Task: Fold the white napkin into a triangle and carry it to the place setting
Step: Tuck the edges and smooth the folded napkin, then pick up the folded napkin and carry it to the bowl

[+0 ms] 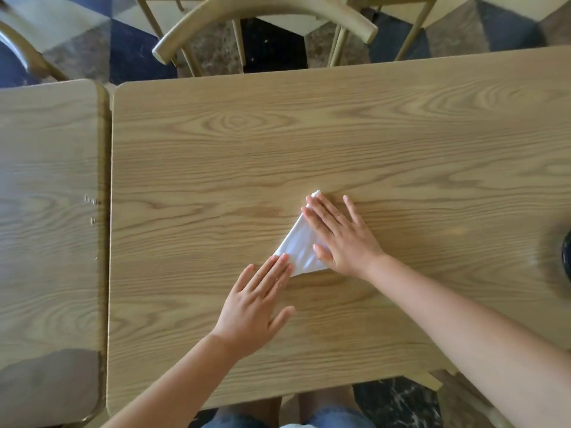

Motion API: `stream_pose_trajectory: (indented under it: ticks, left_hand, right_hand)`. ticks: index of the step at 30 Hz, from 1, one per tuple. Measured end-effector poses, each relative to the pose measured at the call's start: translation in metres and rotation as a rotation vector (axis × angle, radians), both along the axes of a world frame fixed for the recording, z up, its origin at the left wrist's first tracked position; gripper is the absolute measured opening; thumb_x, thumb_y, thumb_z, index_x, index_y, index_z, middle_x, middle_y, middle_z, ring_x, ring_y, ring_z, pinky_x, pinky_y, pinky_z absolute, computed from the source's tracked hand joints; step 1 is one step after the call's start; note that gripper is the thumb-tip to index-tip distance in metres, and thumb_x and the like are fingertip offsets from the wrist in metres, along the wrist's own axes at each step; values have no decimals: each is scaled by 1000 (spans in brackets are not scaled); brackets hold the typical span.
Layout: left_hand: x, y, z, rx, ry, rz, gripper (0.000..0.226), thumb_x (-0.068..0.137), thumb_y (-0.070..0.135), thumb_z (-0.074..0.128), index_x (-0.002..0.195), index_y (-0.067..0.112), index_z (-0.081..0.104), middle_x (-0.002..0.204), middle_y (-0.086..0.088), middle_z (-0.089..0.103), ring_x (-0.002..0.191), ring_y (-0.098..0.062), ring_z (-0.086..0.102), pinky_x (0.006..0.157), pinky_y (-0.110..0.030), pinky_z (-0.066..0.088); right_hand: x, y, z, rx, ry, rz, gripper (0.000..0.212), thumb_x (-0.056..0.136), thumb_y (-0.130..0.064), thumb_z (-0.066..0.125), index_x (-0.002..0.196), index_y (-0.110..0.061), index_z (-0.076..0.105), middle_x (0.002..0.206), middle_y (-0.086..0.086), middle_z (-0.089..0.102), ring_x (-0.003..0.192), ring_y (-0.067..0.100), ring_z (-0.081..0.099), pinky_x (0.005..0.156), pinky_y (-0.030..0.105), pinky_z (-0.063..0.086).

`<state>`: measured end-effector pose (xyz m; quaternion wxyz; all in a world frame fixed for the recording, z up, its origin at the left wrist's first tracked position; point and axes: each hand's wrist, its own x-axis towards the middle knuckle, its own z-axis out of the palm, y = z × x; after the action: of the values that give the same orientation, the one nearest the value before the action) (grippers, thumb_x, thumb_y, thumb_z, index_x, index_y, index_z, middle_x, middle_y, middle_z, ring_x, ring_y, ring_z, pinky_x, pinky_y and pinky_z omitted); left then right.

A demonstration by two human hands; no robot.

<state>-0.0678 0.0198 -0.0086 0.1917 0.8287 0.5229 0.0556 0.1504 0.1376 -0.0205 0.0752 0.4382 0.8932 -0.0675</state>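
Table (309, 134): fills the centre of the frame; a second table (46, 180) butts against it at left.
Chair (262, 13): top centre, tucked in on the far side.
Right hand (343, 239): I lay it flat, fingers spread, over the napkin's right side, lower centre of frame; I judge this pins the layers while the crease sets.
Left hand (256, 304): flat, fingers straight and together, tips pressing the lower-left corner, likely to stop it sliding.
Napkin (299, 245): white, already a triangle, flat on the table between both hands, apex pointing up-frame.
Dark object (567, 251): right edge, blurred and cropped; possibly part of the place setting, I can't tell.
Next: lift and carry, by my reading.
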Motion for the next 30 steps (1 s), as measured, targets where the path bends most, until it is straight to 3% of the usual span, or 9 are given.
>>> stream_pose_trajectory:
  ticks: [4,8,11,15,17,19,23,26,30]
  left_hand:
    - [26,31,20,-3,-151,271,39,89,30,39,119,14,57,123,-2,60,109,-23,57,93,-35,40]
    - [56,77,30,-205,-173,515,31,93,13,38,117,7,56,116,-9,54,108,-28,49,84,-38,46]
    - [65,101,31,-362,-210,610,29,94,10,33,92,6,61,95,-6,50,96,-25,50,71,-31,39]
    - [65,116,34,-465,-254,631,32,86,1,36,56,12,38,63,-2,41,69,-24,41,53,-23,24]
    - [64,119,37,-621,-277,658,26,83,4,41,60,10,52,64,-4,45,62,-20,37,51,-22,27]
    - [62,120,41,-742,-318,665,21,82,8,47,74,14,66,69,-1,56,65,-19,48,59,-25,39]
    - [65,119,52,-812,-408,674,13,81,5,56,77,14,65,68,0,62,63,-17,57,59,-26,49]
    - [68,112,61,-835,-566,774,13,83,5,60,95,10,63,81,-2,65,69,-14,60,56,-22,51]
    - [71,100,74,-885,-867,821,23,86,6,60,108,9,60,95,-4,67,78,-12,64,51,-18,51]
  right_hand:
    - [-5,-14,5,14,31,-160,64,89,-42,30,145,-12,22,154,5,25,143,16,12,110,60,17]
    - [-8,-47,9,36,170,-414,54,91,-36,34,139,-13,38,146,8,41,137,23,32,107,54,29]
    - [-11,-59,9,65,191,-458,49,90,-29,35,135,-13,46,136,3,54,131,23,43,106,48,30]
    - [-12,-61,6,17,238,-499,51,87,-22,32,134,-11,46,132,2,57,128,21,47,106,48,34]
    - [-13,-62,4,-36,278,-512,53,85,-19,30,135,-9,45,133,4,56,127,22,48,103,49,37]
    - [-13,-63,1,-93,344,-530,54,85,-17,27,136,-8,44,135,6,54,128,23,46,104,46,37]
    - [-12,-65,5,-180,561,-539,49,90,-8,36,138,-4,38,140,13,48,135,31,36,108,46,34]
    - [-4,-61,15,-346,766,-650,47,93,-9,45,138,-6,39,140,10,47,134,25,37,109,38,33]
    - [19,-44,43,-708,1084,-991,37,87,-24,60,122,-12,55,106,0,63,96,14,59,83,31,49]
